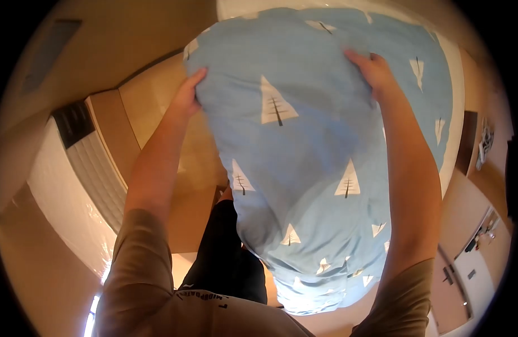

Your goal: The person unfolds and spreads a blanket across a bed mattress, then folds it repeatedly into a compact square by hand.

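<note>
A puffy blue quilt [309, 146] printed with white triangular trees fills the middle of the view and hangs down in front of my body. My left hand [190, 92] grips its left edge, with the thumb on the near face and the other fingers hidden behind the cloth. Higher up on the right, my right hand [368, 70] holds the fabric with fingers curled into it. The cloth is fairly smooth between the hands and wrinkled lower down. More fabric of the same pattern spreads beyond my right hand.
A white bed edge [454, 101] runs behind the fabric on the right. Wooden panels [155, 106] stand at the left, beside a long pale ribbed object [96, 163]. A door [450, 292] shows at the lower right. My dark-trousered leg [219, 247] is below.
</note>
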A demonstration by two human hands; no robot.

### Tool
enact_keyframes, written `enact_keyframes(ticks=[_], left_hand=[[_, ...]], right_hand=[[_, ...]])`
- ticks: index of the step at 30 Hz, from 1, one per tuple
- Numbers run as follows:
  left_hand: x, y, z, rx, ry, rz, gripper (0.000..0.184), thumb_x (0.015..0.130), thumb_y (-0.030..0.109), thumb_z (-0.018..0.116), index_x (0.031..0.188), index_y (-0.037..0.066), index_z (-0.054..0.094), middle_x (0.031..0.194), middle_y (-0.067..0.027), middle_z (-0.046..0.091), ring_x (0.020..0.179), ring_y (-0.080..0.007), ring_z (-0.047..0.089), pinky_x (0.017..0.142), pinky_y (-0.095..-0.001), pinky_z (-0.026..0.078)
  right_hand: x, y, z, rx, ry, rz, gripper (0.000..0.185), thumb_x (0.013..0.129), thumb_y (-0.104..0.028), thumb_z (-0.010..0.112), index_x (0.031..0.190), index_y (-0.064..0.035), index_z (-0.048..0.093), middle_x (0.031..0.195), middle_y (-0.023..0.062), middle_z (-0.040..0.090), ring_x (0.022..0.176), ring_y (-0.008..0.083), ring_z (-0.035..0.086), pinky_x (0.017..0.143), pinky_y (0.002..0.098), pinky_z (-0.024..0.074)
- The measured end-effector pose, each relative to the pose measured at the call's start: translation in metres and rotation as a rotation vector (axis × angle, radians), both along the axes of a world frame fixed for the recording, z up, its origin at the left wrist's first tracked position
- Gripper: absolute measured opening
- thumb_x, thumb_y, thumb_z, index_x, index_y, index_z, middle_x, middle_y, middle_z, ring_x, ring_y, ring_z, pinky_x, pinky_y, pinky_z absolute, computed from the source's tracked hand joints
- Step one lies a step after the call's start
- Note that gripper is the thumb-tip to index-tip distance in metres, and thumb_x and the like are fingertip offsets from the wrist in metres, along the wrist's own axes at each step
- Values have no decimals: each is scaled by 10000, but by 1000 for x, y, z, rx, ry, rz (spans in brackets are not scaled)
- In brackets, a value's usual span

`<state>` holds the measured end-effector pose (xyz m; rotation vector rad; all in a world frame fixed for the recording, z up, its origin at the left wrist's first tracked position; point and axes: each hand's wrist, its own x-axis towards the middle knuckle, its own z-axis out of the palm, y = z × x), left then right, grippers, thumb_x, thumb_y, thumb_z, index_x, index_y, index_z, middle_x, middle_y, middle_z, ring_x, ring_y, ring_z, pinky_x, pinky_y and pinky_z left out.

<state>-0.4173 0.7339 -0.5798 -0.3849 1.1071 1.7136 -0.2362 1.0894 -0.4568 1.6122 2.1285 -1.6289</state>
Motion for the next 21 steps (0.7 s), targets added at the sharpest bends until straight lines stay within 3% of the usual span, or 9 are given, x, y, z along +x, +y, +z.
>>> enact_keyframes(ticks=[2,5,8,11,14,17,21], left_hand=[[-5,-3,2,4,26,-12,602,830,209,689,1320,-36,440,1263,-165,552,1168,-302,527,1023,-411,415],[-23,-7,18,9,134,-16,578,780,115,716,1272,-67,472,1205,-183,580,1116,-297,564,984,-433,449],[-45,-9,38,-4,242,-65,526,769,86,716,1220,-81,503,1155,-180,603,1065,-284,593,939,-432,482],[-54,-15,21,-24,270,-47,474,771,83,720,1176,-75,531,1120,-153,619,1011,-267,613,913,-400,498],[-69,-9,23,56,138,-82,427,795,119,722,1149,-48,551,1064,-119,638,970,-242,624,865,-364,517],[-99,9,22,-289,459,105,387,831,198,711,1130,-11,580,1016,-80,645,939,-190,611,817,-320,507],[-112,15,12,-425,694,25,336,873,259,669,1067,-10,617,967,-57,638,854,-145,580,741,-288,478]], right_hand=[[-7,-10,-3,351,148,-46,668,797,-401,709,1239,43,478,1059,139,638,989,246,600,819,346,477],[-10,-11,22,962,167,18,622,838,-441,649,1189,48,492,1079,202,630,1006,310,608,834,395,477],[-27,-8,2,991,-178,-32,611,886,-502,548,1164,40,500,1076,234,619,1000,358,605,846,429,471],[-35,-4,-56,919,-472,104,649,900,-555,469,1159,38,499,1060,226,625,984,385,603,841,445,468],[-36,-12,-65,925,-444,38,652,904,-570,425,1123,39,508,1036,218,632,979,384,604,829,443,469],[-35,-5,-79,1020,-357,18,623,902,-542,447,1118,39,507,1014,219,636,955,385,608,804,454,473],[-30,-5,-82,1051,-333,60,595,899,-506,469,1120,44,520,969,214,640,891,393,614,757,470,475]])
